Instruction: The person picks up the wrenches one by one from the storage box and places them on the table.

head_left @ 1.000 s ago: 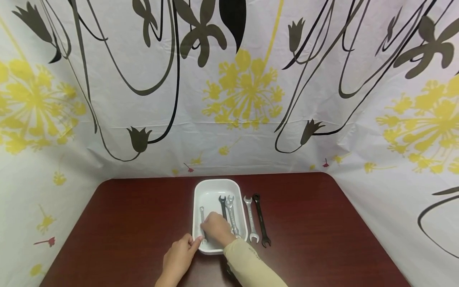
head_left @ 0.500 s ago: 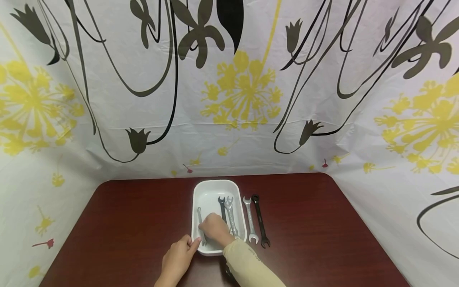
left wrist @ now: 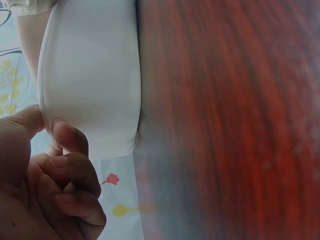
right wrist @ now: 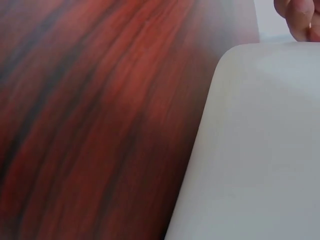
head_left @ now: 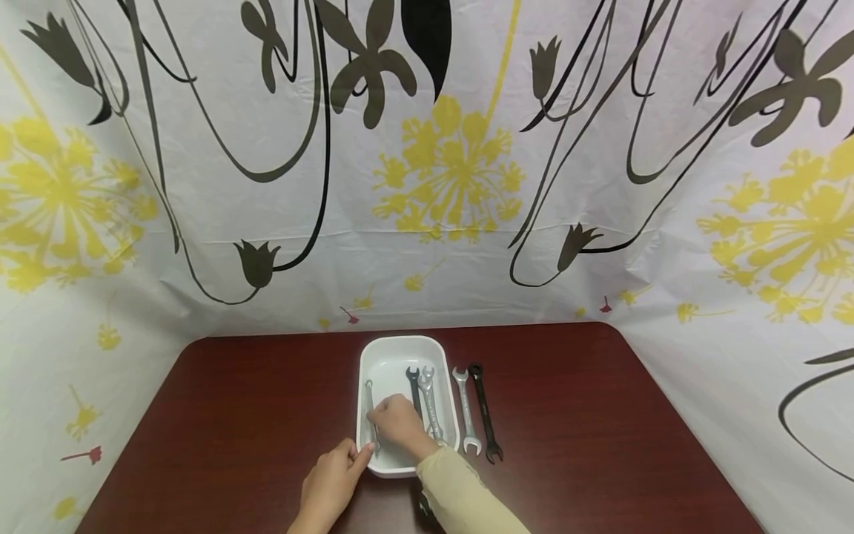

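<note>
A white tray (head_left: pixel 400 343) stands on the dark red table (head_left: pixel 233 415). My right hand (head_left: pixel 382 426), in a beige sleeve, reaches into the tray and pinches a small silver wrench (head_left: pixel 368 397) that lies along the tray's left side. A dark wrench (head_left: pixel 414 384) and a silver wrench (head_left: pixel 430 391) lie in the tray's right half. My left hand (head_left: pixel 359 451) holds the tray's near left corner. In the left wrist view its fingers (left wrist: pixel 70 142) curl against the tray's outer wall (left wrist: pixel 90 70). The right wrist view shows only the tray's wall (right wrist: pixel 260 150) and the table.
Just right of the tray, a silver wrench (head_left: pixel 465 408) and a black wrench (head_left: pixel 484 412) lie side by side on the table. A flower-printed curtain (head_left: pixel 427 185) walls in the table at the back and both sides.
My right hand has shifted the small silver wrench a little to the left inside the tray. The left hand has stayed at the tray's corner.
</note>
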{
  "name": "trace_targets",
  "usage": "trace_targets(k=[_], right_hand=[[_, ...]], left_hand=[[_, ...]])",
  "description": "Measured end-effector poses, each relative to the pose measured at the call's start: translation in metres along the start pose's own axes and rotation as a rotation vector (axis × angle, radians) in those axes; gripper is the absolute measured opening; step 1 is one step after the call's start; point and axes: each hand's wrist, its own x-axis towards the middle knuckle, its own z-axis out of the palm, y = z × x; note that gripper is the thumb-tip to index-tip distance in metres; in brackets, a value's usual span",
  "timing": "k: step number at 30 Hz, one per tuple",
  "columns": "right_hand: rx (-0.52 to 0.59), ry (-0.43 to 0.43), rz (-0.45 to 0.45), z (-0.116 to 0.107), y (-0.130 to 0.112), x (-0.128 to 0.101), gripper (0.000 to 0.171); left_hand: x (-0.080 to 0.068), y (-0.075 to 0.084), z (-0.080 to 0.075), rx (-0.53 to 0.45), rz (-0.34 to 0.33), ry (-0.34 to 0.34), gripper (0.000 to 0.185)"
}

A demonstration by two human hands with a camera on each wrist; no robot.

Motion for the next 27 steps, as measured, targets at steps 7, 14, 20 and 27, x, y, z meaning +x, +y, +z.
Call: trace_targets(k=[7,14,20,27], right_hand=[[0.074,0.013,-0.012,0.0001,0.0017,0.0021,0.020],[0.120,0.025,-0.019,-0.0038,-0.0018,0.0071,0.019],[0.163,0.017,0.007,-0.0042,-0.0006,0.0058,0.020],[0.193,0.030,0.031,-0.0042,-0.0021,0.0054,0.022]], left_hand=[[-0.0011,0.0004,0.0002,-0.003,0.005,-0.006,0.041],[0.0035,0.0029,-0.0011,-0.005,0.010,0.001,0.039],[0.0016,0.0019,-0.0005,0.008,-0.008,-0.004,0.039],[0.0000,0.0002,-0.0007,0.011,-0.013,-0.014,0.041]])
